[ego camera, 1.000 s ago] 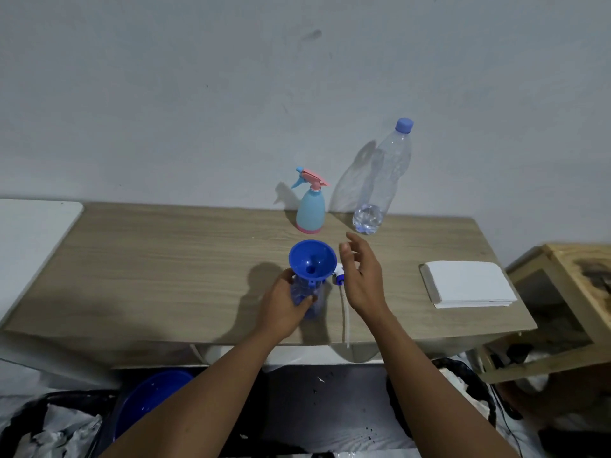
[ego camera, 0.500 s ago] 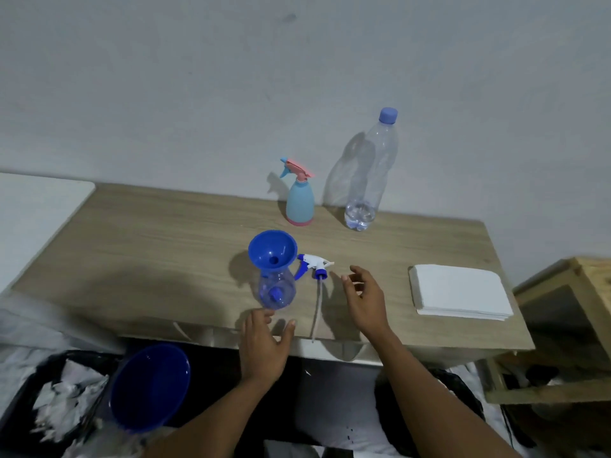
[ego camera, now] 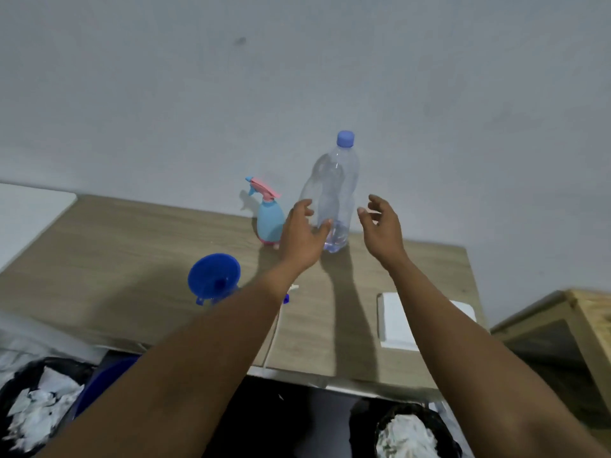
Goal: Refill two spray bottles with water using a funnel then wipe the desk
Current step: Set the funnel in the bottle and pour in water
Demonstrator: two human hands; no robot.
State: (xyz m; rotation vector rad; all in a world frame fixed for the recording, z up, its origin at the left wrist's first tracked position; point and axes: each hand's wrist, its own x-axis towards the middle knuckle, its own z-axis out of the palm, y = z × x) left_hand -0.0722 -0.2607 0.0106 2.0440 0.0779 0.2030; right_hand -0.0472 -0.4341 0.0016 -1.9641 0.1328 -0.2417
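Both hands, left [ego camera: 302, 236] and right [ego camera: 380, 226], spread-fingered, flank the clear ribbed plastic bottle [ego camera: 335, 193].

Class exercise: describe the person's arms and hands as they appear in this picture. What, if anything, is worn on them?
Both arms are bare as far as the picture shows: no sleeves in view. The left hand and right hand wear no gloves, and no watch, bracelet or ring shows on either wrist or the visible fingers.
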